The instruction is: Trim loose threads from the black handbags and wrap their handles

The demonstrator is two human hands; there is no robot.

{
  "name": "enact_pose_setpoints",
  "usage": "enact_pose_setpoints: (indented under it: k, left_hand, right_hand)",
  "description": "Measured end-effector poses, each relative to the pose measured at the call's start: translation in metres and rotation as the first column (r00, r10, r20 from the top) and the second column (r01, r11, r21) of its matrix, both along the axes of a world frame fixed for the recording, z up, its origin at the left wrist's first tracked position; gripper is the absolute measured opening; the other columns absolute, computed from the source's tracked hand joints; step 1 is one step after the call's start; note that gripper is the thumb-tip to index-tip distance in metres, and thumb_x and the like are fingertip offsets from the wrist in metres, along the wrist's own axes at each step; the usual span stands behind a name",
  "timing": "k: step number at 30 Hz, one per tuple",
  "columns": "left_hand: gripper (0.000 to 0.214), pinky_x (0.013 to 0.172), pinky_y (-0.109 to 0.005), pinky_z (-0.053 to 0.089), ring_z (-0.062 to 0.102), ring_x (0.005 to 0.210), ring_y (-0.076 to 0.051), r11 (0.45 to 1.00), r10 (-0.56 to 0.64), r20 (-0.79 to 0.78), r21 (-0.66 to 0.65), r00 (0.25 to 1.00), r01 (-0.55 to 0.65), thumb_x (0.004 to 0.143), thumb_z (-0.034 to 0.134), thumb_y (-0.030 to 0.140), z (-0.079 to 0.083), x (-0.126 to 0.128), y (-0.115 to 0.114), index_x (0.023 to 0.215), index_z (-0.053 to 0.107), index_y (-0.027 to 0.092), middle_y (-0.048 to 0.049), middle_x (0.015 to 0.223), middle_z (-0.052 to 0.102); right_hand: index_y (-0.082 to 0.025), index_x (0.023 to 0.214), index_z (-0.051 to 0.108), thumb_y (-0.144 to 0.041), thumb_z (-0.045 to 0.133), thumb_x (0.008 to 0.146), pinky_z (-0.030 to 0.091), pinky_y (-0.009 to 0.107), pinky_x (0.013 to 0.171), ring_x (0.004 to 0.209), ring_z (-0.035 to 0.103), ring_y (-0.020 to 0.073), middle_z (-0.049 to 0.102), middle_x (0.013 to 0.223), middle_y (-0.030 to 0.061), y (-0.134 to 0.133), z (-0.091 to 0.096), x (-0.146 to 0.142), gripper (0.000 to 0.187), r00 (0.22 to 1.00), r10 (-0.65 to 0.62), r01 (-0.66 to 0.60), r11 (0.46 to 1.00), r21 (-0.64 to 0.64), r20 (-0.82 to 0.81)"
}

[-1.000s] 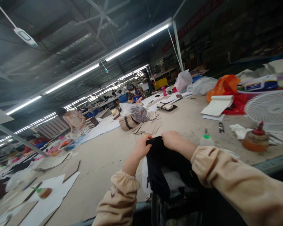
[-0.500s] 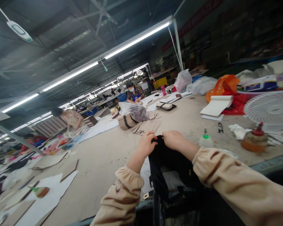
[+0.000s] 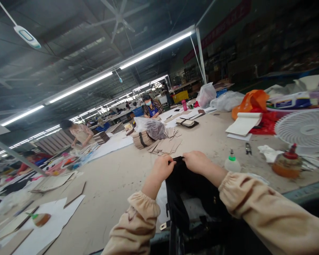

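A black fabric bag (image 3: 179,198) with dark straps hangs from both my hands over the table's front edge. My left hand (image 3: 162,167) pinches one end of its top edge, thumb uppermost. At the other end of that edge, my right hand (image 3: 196,162) is closed on the fabric. Between the two hands the edge is drawn fairly straight. A small gold metal clasp (image 3: 163,226) shows at the bag's lower left. Its lower part is dark and hard to make out.
Brown cut pieces (image 3: 166,145) lie fanned out beyond my hands. To the right are a green-topped bottle (image 3: 232,163), small snips (image 3: 248,149), a red-topped glue bottle (image 3: 287,165) and a white fan (image 3: 305,127). Co-workers, one in a blue apron (image 3: 153,112), are at the table's far side.
My hands have drawn slightly apart, and the bunched top edge of the bag is now straighter between them. The head view has shifted a little.
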State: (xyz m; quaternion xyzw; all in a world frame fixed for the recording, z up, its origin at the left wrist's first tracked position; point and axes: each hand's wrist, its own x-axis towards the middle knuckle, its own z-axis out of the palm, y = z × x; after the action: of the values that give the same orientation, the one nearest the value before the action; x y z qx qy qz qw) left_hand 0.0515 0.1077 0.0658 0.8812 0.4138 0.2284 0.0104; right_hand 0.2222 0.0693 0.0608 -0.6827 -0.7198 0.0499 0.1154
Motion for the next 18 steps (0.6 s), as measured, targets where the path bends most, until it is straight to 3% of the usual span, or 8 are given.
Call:
enact_pose_setpoints:
  k: [10,18]
  left_hand:
    - [0.014,0.068,-0.027,0.041,0.057,0.072,-0.016,0.993,0.118,0.010,-0.019,0.993,-0.117,0.078,0.058,0.030,-0.0039,0.0064,-0.0005,0.071,0.064,0.019,-0.0025,0.073,0.064]
    - [0.015,0.066,-0.027,0.039,0.056,0.072,-0.016,0.995,0.099,0.010,0.034,0.995,-0.099,0.079,0.057,0.030,-0.0063,0.0095,-0.0014,0.070,0.062,0.020,-0.0024,0.072,0.063]
  right_hand:
    - [-0.020,0.096,0.065,-0.035,0.038,0.087,0.042,0.030,0.072,0.087,0.062,0.0235,0.068,0.092,0.0131,0.0011,-0.0011,0.0027,0.033,1.000,-0.009,0.009,1.000,-0.004,0.023]
    - [-0.021,0.094,0.066,-0.039,0.036,0.087,0.042,0.030,0.069,0.085,0.063,0.0230,0.068,0.090,0.0109,0.0020,0.0001,0.0096,0.036,1.000,0.007,-0.008,1.000,0.011,0.028]
